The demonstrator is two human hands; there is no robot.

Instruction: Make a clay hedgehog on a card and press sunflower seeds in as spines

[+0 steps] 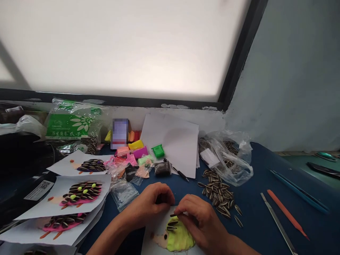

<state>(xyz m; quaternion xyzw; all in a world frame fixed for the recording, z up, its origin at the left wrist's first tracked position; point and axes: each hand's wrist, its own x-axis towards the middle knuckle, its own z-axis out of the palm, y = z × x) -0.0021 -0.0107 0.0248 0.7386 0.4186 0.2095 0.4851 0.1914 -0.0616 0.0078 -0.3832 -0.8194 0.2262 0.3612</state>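
Note:
My right hand (200,219) is closed in a pinch on a striped sunflower seed (174,215), at the upper edge of a yellow-green clay body (180,239). Several seeds stick out of this clay. It belongs to a hedgehog picture with a pale clay face (161,240) and a dark eye, on a white sheet (148,244) before me. At the sheet's top edge is my left hand (156,198), its fingers curled in; whatever they may hold is hidden. Right of my hands lies a loose pile of sunflower seeds (217,193).
Hedgehog pictures (82,194) are stacked at left. Behind my hands are wrapped coloured clay packs (136,145), a pen (176,170) and white paper (170,138). A clear bag (239,170) holds more seeds. Tweezers (299,191), an orange tool (287,212) and a scalpel-like tool (277,223) lie right.

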